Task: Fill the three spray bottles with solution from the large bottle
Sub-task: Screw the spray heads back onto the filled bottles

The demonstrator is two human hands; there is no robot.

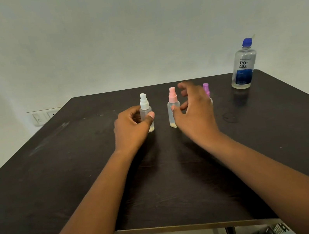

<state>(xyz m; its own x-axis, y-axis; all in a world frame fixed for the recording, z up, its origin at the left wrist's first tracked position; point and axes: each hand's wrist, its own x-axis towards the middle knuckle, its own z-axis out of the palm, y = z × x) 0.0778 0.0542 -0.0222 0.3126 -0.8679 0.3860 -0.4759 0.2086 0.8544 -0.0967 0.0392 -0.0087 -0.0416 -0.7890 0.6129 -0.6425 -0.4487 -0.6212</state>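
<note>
Head view: I see my left hand [131, 129] gripping the white-capped spray bottle [146, 112] mid-table [58, 184]; my right hand [195, 110], fingers spread, hovers between the pink-capped bottle [174, 109] and purple-capped bottle [206, 88]. The large bottle [243, 65] stands upright near the table's far right corner.

Dark wooden table [61, 173], white-capped spray bottle [145, 110], pink-capped spray bottle [174, 109], purple-capped spray bottle [206, 87], large bottle [243, 65] far right
</note>
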